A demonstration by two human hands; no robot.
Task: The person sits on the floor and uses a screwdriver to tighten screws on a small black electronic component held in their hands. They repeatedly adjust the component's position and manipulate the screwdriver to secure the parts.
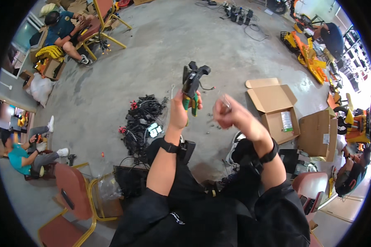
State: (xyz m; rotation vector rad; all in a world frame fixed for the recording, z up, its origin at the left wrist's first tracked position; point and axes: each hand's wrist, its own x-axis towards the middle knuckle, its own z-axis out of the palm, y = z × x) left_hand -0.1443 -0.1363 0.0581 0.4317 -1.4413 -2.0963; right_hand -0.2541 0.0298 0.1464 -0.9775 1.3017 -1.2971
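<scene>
Here, left fingers (199, 97) grip pliers (194, 108), right fingers (223, 120) curl, hold unclear; an open carton (272, 124) contains a pale sheet (286, 121).

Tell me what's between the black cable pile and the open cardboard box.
In the head view: the left hand holding a green-handled tool, the right hand, and small bits on the floor.

Your left forearm (163, 171) reaches away from you, leaning slightly right, with the left hand (178, 112) raised and closed in a grip, thumb on the left and fingertips showing on the right. Your right forearm (273, 171) slants far and leftward, bent at the right wrist (261, 138). Your right hand (231, 115), apart from the left, is motion-blurred: fingers curled inward, fingertip closure unresolved.
</scene>
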